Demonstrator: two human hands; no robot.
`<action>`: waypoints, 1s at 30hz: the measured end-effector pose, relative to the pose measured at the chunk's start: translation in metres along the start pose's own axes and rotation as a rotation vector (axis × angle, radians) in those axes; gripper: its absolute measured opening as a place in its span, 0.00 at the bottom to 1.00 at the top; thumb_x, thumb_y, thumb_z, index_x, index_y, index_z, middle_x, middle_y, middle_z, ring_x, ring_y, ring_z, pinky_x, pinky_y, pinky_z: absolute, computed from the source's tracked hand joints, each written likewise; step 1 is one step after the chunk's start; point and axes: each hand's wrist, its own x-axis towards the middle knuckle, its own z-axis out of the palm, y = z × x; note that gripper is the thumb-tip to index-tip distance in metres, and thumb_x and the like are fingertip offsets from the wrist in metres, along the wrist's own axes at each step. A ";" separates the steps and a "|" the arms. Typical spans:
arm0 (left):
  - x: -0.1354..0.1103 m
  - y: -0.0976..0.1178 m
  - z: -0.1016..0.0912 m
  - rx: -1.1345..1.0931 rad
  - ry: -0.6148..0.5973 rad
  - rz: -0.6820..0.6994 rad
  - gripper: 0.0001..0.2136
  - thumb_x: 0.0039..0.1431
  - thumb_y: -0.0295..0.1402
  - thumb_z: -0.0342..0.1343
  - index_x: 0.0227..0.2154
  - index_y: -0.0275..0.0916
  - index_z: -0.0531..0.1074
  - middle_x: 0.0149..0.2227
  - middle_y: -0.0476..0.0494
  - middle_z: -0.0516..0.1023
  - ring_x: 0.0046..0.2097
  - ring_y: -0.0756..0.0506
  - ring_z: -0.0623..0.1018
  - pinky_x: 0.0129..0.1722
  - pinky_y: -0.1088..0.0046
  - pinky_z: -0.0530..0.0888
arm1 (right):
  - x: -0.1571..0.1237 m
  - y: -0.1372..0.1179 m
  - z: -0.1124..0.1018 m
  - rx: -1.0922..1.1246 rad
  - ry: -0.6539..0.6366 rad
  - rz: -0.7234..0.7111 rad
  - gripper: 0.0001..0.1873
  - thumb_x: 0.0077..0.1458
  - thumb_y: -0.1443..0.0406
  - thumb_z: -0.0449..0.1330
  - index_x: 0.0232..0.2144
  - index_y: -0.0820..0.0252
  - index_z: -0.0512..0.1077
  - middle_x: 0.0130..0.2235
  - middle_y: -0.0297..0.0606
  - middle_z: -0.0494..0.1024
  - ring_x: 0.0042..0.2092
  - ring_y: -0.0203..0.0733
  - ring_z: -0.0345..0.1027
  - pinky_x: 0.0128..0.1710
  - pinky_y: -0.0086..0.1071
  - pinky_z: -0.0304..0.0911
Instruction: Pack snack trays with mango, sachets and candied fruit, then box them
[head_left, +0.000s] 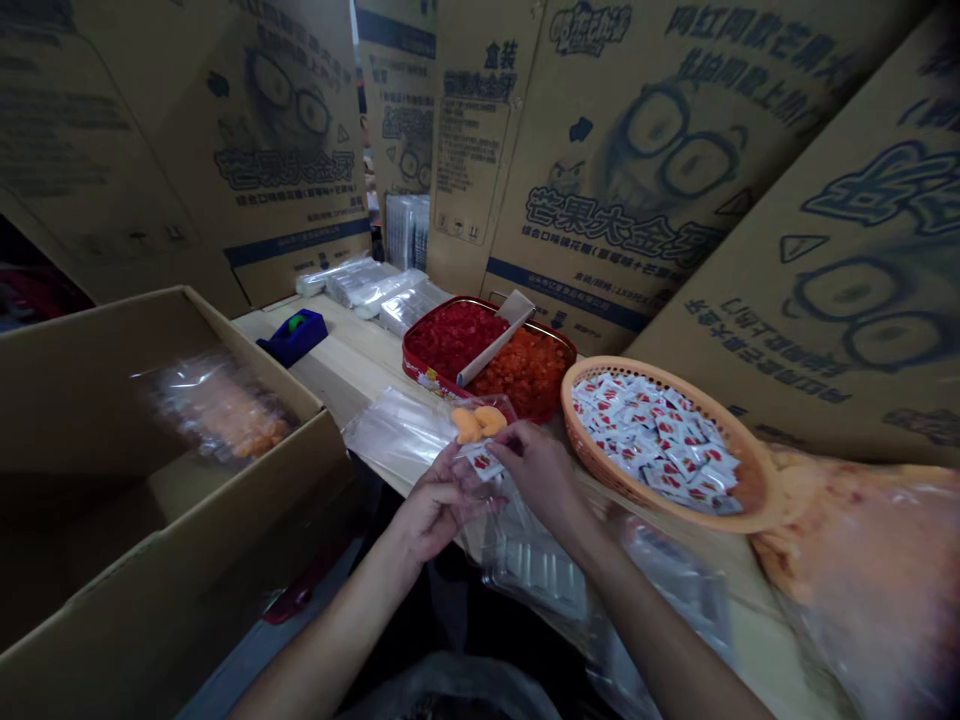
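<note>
My left hand (429,512) has its fingers closed on a small clear plastic bag (507,406) at the front edge of the table. Inside the bag's far end lie orange curved pieces (478,424). Between the fingertips of my right hand (544,478) is a small white sachet (481,462) with red print, held at the bag's near end. Beyond my hands stands a red tin (427,382) with red bits on one side and orange bits on the other. Flat clear bags (397,425) lie just left of the filled one.
To the right, an orange basket (757,470) holds many sachets, beside a large bag of orange pieces (862,560). An open cardboard box (180,530) with a filled bag (232,410) stands left. A blue tape dispenser (294,338) sits behind it. Tall printed cartons (480,150) wall the back.
</note>
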 end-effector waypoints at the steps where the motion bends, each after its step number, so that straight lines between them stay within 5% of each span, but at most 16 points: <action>1: 0.000 0.000 0.000 -0.001 0.008 0.016 0.36 0.34 0.11 0.51 0.49 0.48 0.62 0.43 0.50 0.72 0.42 0.48 0.74 0.49 0.58 0.66 | 0.001 0.001 0.004 0.078 0.001 0.064 0.04 0.48 0.66 0.56 0.23 0.60 0.66 0.24 0.31 0.69 0.27 0.35 0.62 0.27 0.28 0.55; 4: 0.000 0.001 0.000 0.013 0.026 0.051 0.38 0.35 0.12 0.52 0.52 0.48 0.60 0.44 0.48 0.72 0.42 0.46 0.74 0.47 0.60 0.68 | 0.001 -0.001 0.018 0.211 -0.029 0.127 0.04 0.47 0.66 0.56 0.23 0.60 0.67 0.24 0.31 0.70 0.27 0.35 0.63 0.27 0.28 0.57; 10: -0.005 0.013 -0.016 -0.020 0.048 0.070 0.35 0.38 0.15 0.51 0.52 0.47 0.60 0.48 0.46 0.72 0.49 0.40 0.72 0.50 0.56 0.65 | 0.015 0.000 0.019 0.088 0.026 -0.081 0.08 0.52 0.64 0.53 0.29 0.59 0.71 0.33 0.36 0.71 0.36 0.38 0.65 0.37 0.31 0.59; 16: -0.010 0.030 -0.039 -0.130 0.090 0.101 0.32 0.41 0.16 0.48 0.51 0.47 0.62 0.47 0.46 0.73 0.49 0.39 0.72 0.52 0.50 0.62 | 0.100 0.009 -0.005 -0.094 0.122 -0.112 0.06 0.51 0.69 0.53 0.29 0.62 0.71 0.33 0.38 0.72 0.35 0.37 0.66 0.37 0.30 0.60; 23: -0.008 0.046 -0.058 -0.213 0.091 0.144 0.33 0.43 0.18 0.47 0.54 0.50 0.60 0.48 0.47 0.73 0.50 0.38 0.71 0.53 0.46 0.60 | 0.216 -0.008 0.036 -0.598 -0.404 -0.340 0.13 0.51 0.74 0.52 0.34 0.60 0.74 0.40 0.39 0.76 0.43 0.38 0.67 0.43 0.26 0.57; 30: 0.001 0.058 -0.073 -0.197 0.136 0.155 0.33 0.44 0.19 0.47 0.55 0.51 0.59 0.49 0.47 0.73 0.50 0.38 0.71 0.55 0.47 0.58 | 0.256 0.010 0.091 -0.715 -0.778 -0.273 0.18 0.36 0.69 0.65 0.36 0.60 0.74 0.36 0.37 0.77 0.34 0.39 0.69 0.28 0.25 0.58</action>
